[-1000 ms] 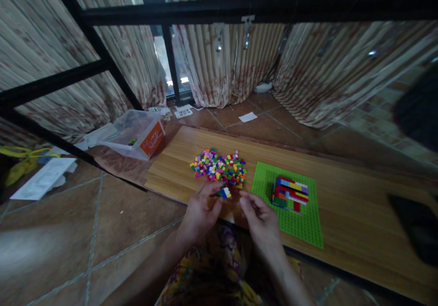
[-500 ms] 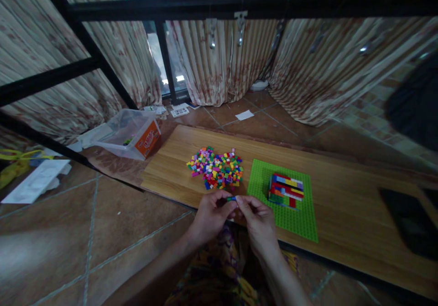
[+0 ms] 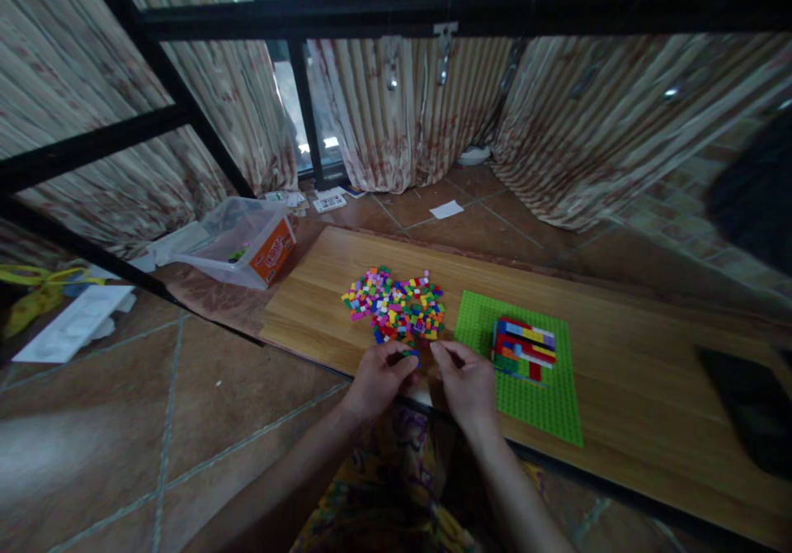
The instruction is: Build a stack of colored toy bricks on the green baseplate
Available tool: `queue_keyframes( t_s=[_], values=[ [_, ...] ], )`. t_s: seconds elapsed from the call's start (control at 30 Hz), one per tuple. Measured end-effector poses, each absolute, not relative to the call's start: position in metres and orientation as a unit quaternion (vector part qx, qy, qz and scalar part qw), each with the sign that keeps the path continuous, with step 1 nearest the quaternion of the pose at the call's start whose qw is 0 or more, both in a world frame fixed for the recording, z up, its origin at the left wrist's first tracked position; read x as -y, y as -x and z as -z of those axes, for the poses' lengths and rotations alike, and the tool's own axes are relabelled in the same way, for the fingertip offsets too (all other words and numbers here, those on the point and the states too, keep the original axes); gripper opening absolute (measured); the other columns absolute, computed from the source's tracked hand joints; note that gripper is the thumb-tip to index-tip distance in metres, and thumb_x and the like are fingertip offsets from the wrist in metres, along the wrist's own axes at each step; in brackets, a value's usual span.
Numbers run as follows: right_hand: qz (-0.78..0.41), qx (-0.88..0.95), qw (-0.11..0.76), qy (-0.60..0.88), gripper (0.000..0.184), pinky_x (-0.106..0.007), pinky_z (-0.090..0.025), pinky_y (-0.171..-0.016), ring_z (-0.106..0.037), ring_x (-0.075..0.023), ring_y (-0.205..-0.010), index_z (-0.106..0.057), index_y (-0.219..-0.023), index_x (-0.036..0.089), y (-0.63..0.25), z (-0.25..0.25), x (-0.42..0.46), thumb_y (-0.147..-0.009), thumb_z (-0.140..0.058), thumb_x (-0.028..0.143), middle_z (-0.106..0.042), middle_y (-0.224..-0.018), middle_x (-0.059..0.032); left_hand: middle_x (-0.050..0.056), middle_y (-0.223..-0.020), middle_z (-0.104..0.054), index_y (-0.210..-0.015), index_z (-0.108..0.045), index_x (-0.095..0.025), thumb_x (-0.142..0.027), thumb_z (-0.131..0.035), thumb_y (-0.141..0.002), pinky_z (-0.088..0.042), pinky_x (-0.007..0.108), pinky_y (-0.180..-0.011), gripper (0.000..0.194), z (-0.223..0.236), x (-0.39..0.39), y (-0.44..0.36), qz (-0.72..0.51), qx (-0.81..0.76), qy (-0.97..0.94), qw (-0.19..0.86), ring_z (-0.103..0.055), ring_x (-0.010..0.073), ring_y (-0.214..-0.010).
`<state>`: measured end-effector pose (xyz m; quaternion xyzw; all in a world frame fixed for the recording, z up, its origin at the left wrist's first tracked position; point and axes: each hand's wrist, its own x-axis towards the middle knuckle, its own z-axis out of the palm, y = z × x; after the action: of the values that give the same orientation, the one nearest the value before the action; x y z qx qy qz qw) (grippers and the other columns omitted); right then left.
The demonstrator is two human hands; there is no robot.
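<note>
Between thumb and fingers, my left hand (image 3: pixel 376 384) pinches a small blue and green toy brick piece (image 3: pixel 413 356) over the table's near edge. A short gap away, my right hand (image 3: pixel 467 384) has its thumb and fingertips pressed together; whatever they hold, if anything, is too small to name. Just beyond both hands lies a loose pile of small multicoloured toy bricks (image 3: pixel 405 305). Right of my right hand is a green baseplate (image 3: pixel 548 413), carrying a block built of bricks (image 3: pixel 525 348) in red, blue, white, yellow and green.
The long wooden table (image 3: pixel 624 371) has a dark phone-like slab (image 3: pixel 746 400) at its right. Left of the table stands a clear plastic box (image 3: pixel 238 243) with an orange label. A black metal frame (image 3: pixel 396 18) crosses in front of curtains. White foam packaging (image 3: pixel 74 322) lies on the tiled floor.
My hands have parted: the right one moved slightly right, off the blue and green piece, which stays in my left hand. The view has shifted a little.
</note>
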<state>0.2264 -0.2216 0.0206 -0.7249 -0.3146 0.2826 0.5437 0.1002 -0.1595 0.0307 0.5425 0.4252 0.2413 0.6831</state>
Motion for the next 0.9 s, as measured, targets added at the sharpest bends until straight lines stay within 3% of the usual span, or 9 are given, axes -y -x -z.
queue_keyframes(
  t_s=[0.13,0.27,0.5,0.73,0.9],
  values=[
    [-0.129,0.468,0.403,0.776,0.024,-0.032,-0.046,-0.074,-0.064,-0.0214,-0.077,-0.071,-0.079,0.021,-0.234,-0.015,0.21,-0.088,-0.053,0.033,-0.07,-0.082,-0.0076,-0.001,-0.068,-0.065,-0.074,-0.066,-0.018,-0.029,-0.061,-0.078,-0.046,0.024,-0.063,0.012,-0.021,0.152,-0.102,-0.252,-0.449,-0.676,0.527,-0.059,0.0133,-0.065],
    [-0.097,0.503,0.354,0.782,0.021,-0.032,-0.046,-0.076,-0.064,-0.0214,-0.081,-0.07,-0.085,0.02,-0.232,-0.013,0.205,-0.089,-0.049,0.025,-0.069,-0.086,-0.0081,0.0,-0.074,-0.068,-0.078,-0.068,-0.02,-0.021,-0.058,-0.08,-0.048,0.026,-0.069,0.01,-0.022,0.15,-0.109,-0.253,-0.447,-0.744,0.428,-0.061,0.0142,-0.07],
    [-0.096,0.487,0.409,0.766,0.024,-0.033,-0.049,-0.078,-0.064,-0.021,-0.084,-0.069,-0.094,0.018,-0.235,-0.016,0.223,-0.091,-0.047,0.026,-0.069,-0.092,-0.0097,0.002,-0.088,-0.072,-0.094,-0.064,-0.02,-0.017,-0.061,-0.08,-0.053,0.029,-0.078,0.015,-0.019,0.148,-0.111,-0.279,-0.45,-0.725,0.44,-0.067,0.0167,-0.082],
    [-0.116,0.454,0.47,0.748,0.021,-0.031,-0.051,-0.077,-0.066,-0.0187,-0.084,-0.069,-0.094,0.02,-0.237,-0.025,0.255,-0.092,-0.05,0.028,-0.07,-0.092,-0.0067,0.003,-0.089,-0.07,-0.1,-0.055,-0.02,-0.029,-0.057,-0.086,-0.054,0.028,-0.071,0.017,-0.013,0.15,-0.111,-0.297,-0.394,-0.654,0.573,-0.069,0.0162,-0.076],
    [-0.131,0.424,0.498,0.745,0.02,-0.029,-0.052,-0.074,-0.067,-0.0182,-0.087,-0.07,-0.094,0.022,-0.245,-0.029,0.28,-0.092,-0.052,0.03,-0.071,-0.094,-0.0055,0.002,-0.087,-0.07,-0.097,-0.063,-0.02,-0.032,-0.054,-0.089,-0.053,0.028,-0.075,0.017,-0.027,0.156,-0.123,-0.274,-0.346,-0.729,0.523,-0.067,0.0158,-0.079]
  ],
)
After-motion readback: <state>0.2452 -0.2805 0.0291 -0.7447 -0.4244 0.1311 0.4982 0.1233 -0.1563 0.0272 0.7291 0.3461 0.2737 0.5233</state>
